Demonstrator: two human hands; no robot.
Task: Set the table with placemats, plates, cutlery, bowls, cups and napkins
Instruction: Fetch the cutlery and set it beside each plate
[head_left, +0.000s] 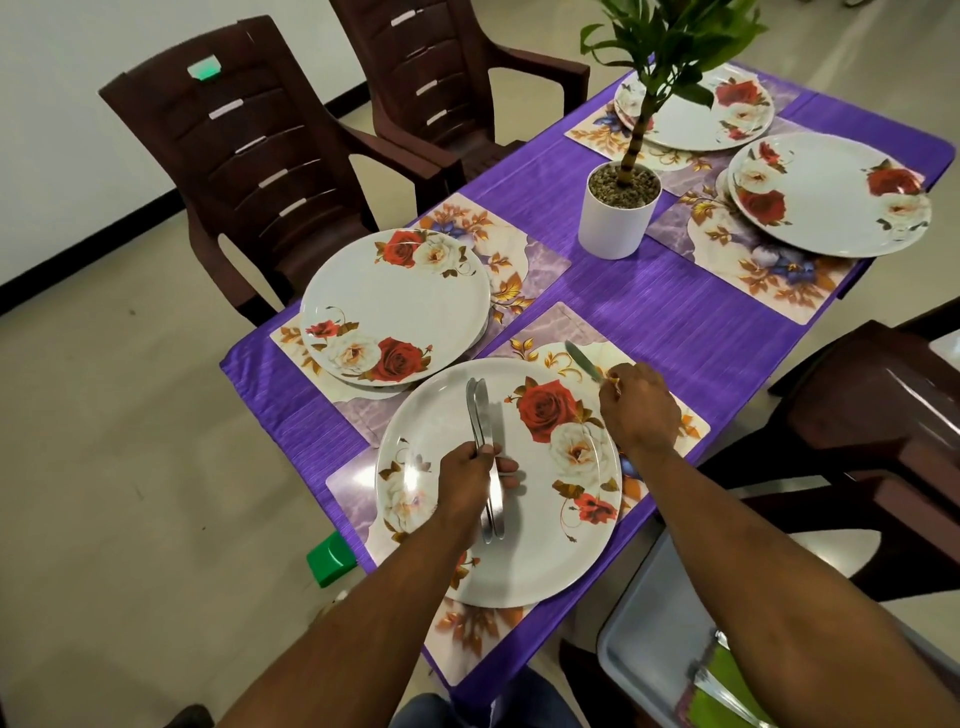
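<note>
Over the near plate (524, 545) on its placemat (467, 644), we see the left hand (467, 483) with its grip closed round two knives (485, 415), blades pointing away. Just right of the plate's far edge, the right hand (639, 405) pinches a third knife (582, 361) above the placemat. Three other plates sit on placemats across the purple tabletop (675, 322), around a potted plant (618, 208).

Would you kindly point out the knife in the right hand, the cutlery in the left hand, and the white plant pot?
knife (582, 359): head view, on the blade beyond the right hand.
cutlery (483, 410): head view, on the tips above the left hand.
white plant pot (615, 223): head view, on its front wall.
</note>
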